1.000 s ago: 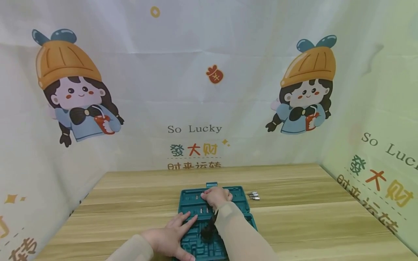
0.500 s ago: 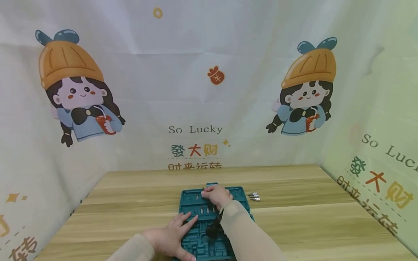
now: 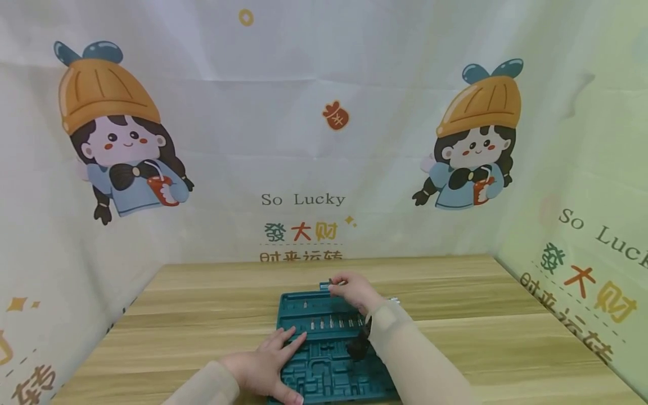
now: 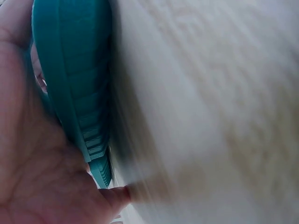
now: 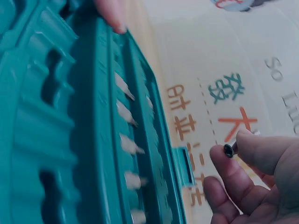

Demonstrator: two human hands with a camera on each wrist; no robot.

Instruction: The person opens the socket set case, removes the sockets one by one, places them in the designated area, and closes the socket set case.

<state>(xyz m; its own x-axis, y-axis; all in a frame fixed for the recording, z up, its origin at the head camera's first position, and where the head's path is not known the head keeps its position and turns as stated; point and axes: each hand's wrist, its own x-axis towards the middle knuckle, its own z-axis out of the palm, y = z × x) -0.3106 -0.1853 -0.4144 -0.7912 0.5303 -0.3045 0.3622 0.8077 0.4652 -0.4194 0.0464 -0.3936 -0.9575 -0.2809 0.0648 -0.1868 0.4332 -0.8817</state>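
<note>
- Right hand (image 3: 356,290) had lifted off the far rows of the teal case (image 3: 324,360) and shifted right and farther, now over the case's far edge near the latch tab (image 5: 183,166).
- In the right wrist view its thumb and forefinger pinched a small metal bit (image 5: 229,150), hollow end showing; the bit was held off the case, not seated in any slot.
- Judged from that: one bit had been pulled from its slot and was being carried clear of the tray.
- Left hand (image 3: 268,368) had not moved; it lay flat, fingers straight, pressing on the near-left part of the case, with the palm wrapping the edge in the left wrist view. Grasping nothing.
- Case sat open on the table (image 3: 455,337), centre, near side, same spot as before.
- Loose bits on the table (image 3: 396,302), just right of the case's far corner, were mostly hidden by the right wrist now.
- Counts: one case; two hands; one bit in the fingers; row of bits in the tray (image 3: 336,323), about six showing in the head view, exact number unclear; loose bits on the table not countable here.
- Printed backdrop: two cartoon girls in orange hats.
</note>
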